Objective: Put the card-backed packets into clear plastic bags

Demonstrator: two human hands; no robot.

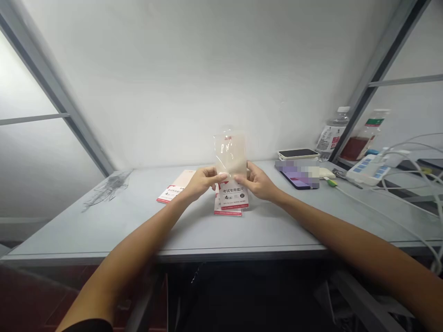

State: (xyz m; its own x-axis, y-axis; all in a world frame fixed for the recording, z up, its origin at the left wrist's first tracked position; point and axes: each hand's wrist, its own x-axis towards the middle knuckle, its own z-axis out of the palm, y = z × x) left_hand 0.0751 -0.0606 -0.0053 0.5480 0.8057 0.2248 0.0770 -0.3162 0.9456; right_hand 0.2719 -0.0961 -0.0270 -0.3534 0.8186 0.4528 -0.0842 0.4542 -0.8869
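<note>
A ruler set packet (pixel 231 154) in a clear plastic sleeve, with a cream upper part and a red and white printed lower part, stands upright between my hands. My left hand (pixel 204 183) pinches its left side, thumb on the front. From the right, my right hand (pixel 259 182) grips the other edge, its thumb also across the front. Behind and below the held packet, another ruler set packet (pixel 227 212) lies mostly covered. A further packet (pixel 169 192) rests on the desk by my left hand, which hides part of it.
On the right of the grey desk (pixel 277 226) lie a phone in a pale case (pixel 298 154) and a purple-screened phone (pixel 299 177). Two bottles, one clear (pixel 334 133) and one with dark liquid (pixel 362 138), stand near a white power strip (pixel 368 169) with loose cables. A wall rises behind.
</note>
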